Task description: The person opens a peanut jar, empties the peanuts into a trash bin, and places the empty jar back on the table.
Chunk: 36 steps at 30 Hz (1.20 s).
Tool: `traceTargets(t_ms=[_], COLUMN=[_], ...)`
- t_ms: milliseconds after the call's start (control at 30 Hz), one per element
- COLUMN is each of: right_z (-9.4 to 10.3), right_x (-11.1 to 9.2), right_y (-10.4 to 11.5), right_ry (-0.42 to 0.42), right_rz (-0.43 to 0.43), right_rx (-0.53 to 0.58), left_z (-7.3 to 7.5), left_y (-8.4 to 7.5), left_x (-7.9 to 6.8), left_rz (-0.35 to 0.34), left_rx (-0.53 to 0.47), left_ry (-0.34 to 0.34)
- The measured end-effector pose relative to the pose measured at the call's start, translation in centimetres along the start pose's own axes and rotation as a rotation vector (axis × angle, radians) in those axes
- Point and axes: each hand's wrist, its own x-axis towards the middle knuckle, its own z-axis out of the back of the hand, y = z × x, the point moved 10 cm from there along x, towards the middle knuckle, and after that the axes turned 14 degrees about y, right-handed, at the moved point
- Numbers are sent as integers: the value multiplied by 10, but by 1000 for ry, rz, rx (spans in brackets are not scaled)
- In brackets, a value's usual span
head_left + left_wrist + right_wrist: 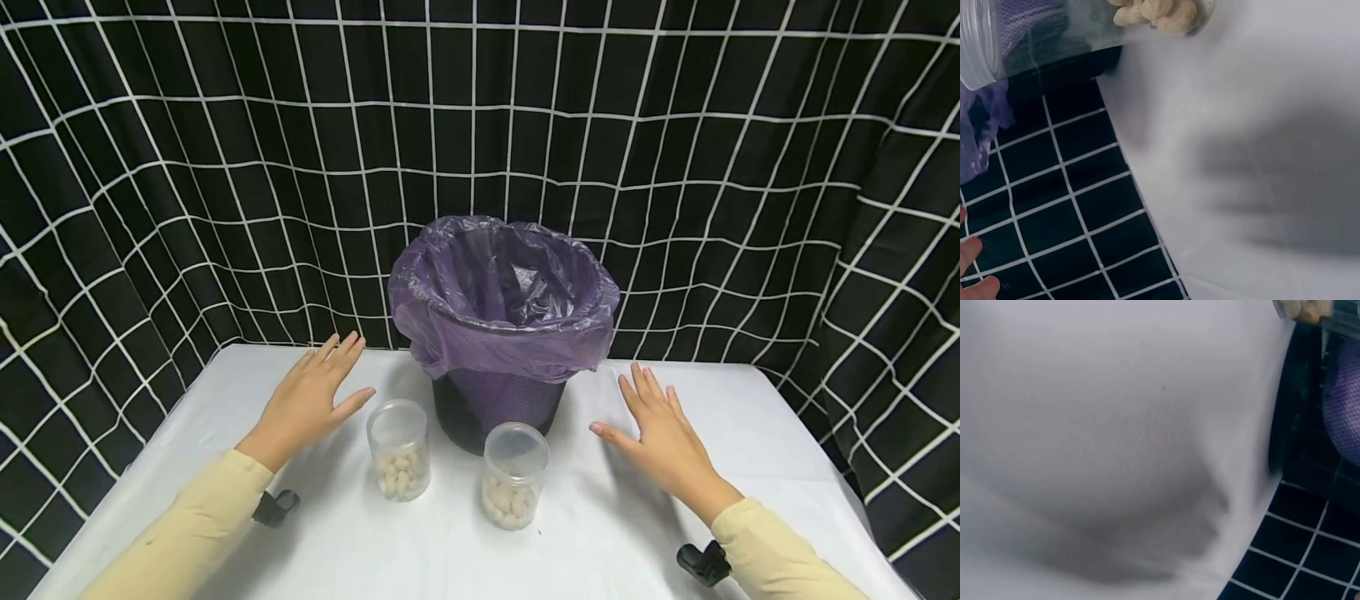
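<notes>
Two clear plastic jars stand upright and uncapped, side by side on the white table, each partly filled with what look like unshelled peanuts [1157,9]. My left hand [311,400] hovers to the left of the left jar [399,450], fingers straight and spread, holding nothing. On the other side, my right hand [660,437] is likewise spread and bare, some way right of the right jar [514,475]. Behind the jars stands a black mesh bin [461,408] lined with a purple plastic bag [510,342] folded over its rim.
A white cloth covers the table [420,550]. Along the back and both sides hangs a black curtain [480,108] with a white grid. Small black devices [276,507] sit at both wrists, under the sleeves.
</notes>
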Motion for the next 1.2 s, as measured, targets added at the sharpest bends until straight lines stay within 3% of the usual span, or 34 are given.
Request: traceTargets(t_ms=[300, 1200], right_z=[-4, -11], right_x=[-6, -22], right_y=[10, 44], right_ry=[1, 3], right_rz=[15, 63], right_rx=[10, 8], left_z=[-6, -16], left_y=[-5, -25], left_x=[-3, -16], left_rz=[-28, -103], left_rx=[27, -25], left_ry=[1, 15])
